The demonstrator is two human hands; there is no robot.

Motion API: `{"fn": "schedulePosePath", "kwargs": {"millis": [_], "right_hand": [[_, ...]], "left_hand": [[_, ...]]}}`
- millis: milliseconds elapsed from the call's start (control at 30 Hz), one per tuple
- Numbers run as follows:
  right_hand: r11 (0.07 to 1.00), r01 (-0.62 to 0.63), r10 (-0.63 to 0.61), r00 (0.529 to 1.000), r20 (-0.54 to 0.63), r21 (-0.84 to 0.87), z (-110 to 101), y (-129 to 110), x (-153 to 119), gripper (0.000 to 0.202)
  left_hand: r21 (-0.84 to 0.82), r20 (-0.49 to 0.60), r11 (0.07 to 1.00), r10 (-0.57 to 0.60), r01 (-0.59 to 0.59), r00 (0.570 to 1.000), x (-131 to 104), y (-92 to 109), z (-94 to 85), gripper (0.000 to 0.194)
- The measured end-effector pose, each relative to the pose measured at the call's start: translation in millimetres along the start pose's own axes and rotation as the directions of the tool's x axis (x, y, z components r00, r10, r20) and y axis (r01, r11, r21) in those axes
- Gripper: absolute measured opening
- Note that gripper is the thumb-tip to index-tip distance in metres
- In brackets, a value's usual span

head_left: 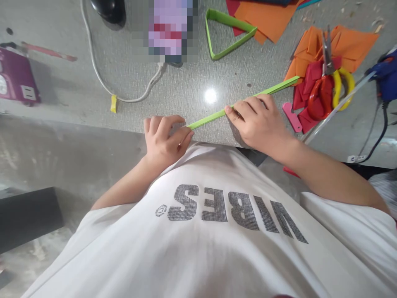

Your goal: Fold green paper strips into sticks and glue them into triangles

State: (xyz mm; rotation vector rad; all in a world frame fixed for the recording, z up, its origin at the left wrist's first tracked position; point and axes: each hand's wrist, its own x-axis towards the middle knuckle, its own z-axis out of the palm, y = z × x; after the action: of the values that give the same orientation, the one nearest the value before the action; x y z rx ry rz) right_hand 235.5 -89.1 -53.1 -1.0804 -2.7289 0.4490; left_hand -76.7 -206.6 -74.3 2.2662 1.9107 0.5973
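Note:
A narrow green paper strip [208,118] runs slantwise near the table's front edge, rising to the right. My left hand [166,138] pinches its lower left end between thumb and fingers. Farther along, my right hand [256,120] is closed over the strip, and the free end sticks out beyond it toward the red and orange paper. Beyond my hands stands a triangle [232,53] folded from the same green paper. To the right of my right hand lie scissors [322,91] with red and yellow handles, on top of folded red paper [305,87].
Orange paper [350,45] and a small pink tool [292,117] lie at the right, beside a blue glue gun [386,76] with its cord. A phone [169,29] with a white cable [102,85], a black mouse [110,10] and a purple socket box [17,76] occupy the left side.

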Motion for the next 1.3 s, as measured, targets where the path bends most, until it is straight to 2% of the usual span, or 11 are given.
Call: {"fn": "schedulePosePath", "kwargs": {"millis": [167,333,433,600,933,1000,1100,1200,1300], "right_hand": [[1.000,-0.001,0.002,1.000,0.005,-0.024,-1,0,0,0.050],[0.994,0.031,-0.030,1.000,0.009,-0.104,-2,-2,-2,0.051],[0.988,0.027,-0.020,0.999,0.044,-0.152,-6,-6,-3,0.052],[0.981,0.022,0.006,0.990,0.141,-0.195,-11,-10,-2,0.052],[0.973,0.045,-0.016,0.991,0.131,-0.226,-9,-6,-4,0.056],[0.971,0.054,-0.024,0.991,0.130,-0.231,-10,-6,-2,0.056],[0.968,0.067,-0.037,0.991,0.130,-0.242,-12,-7,1,0.058],[0.968,0.062,-0.028,0.990,0.140,-0.244,-16,-9,2,0.060],[0.964,0.026,0.015,0.988,0.151,-0.264,-22,-7,1,0.060]], "left_hand": [[-0.002,0.016,0.999,0.036,-0.036,0.999,3,1,-4.9,0.015],[-0.068,0.077,0.998,0.003,0.002,0.997,8,3,-8.7,0.013],[-0.127,0.026,0.992,-0.014,0.017,1.000,7,0,-1.5,0.011],[-0.186,-0.079,0.981,0.037,-0.051,0.996,8,-4,11.0,0.013],[-0.173,0.079,0.982,-0.060,0.073,0.995,26,1,-4.0,0.019],[-0.165,0.062,0.985,-0.039,0.048,0.997,30,3,-3.4,0.022],[-0.133,0.038,0.989,0.063,-0.057,0.997,39,9,-0.7,0.027],[-0.117,0.069,0.977,0.187,-0.178,0.980,48,14,0.3,0.033],[-0.111,0.052,0.961,0.259,-0.252,0.964,54,13,-0.7,0.034]]}}
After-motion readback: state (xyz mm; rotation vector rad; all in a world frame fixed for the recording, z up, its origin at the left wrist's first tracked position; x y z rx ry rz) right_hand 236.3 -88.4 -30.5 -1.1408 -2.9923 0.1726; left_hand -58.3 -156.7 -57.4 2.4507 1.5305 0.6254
